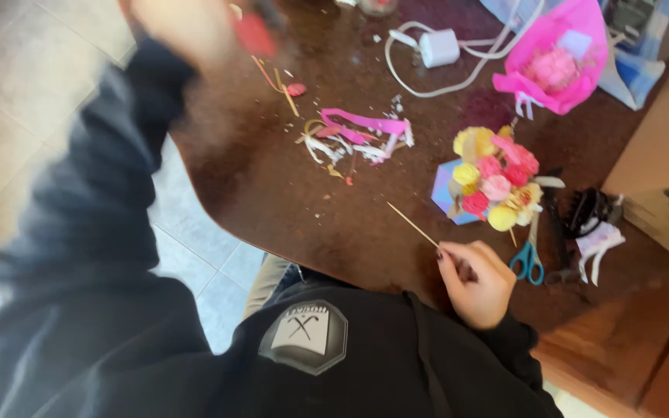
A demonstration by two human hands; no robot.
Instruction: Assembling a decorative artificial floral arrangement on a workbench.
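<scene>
My right hand (470, 282) pinches the near end of a thin wooden stick (412, 223) that lies slanted over the dark brown table (272, 178). Just beyond it sits a small bouquet of yellow, pink and red paper flowers (497, 178) in a blue wrap. My left hand (176, 23) is raised at the top left, blurred, with a red object (255, 32) at its fingers; what that object is cannot be made out. My dark sleeve runs down the left side.
Pink and white paper scraps (358, 135) litter the table's middle. Teal-handled scissors (528, 259) and a black tool (559, 232) lie right of the bouquet. A pink-wrapped bouquet (559, 62), a white charger with cable (439, 46) and cardboard boxes (667, 155) sit at the back and right. Tiled floor (195, 255) lies left.
</scene>
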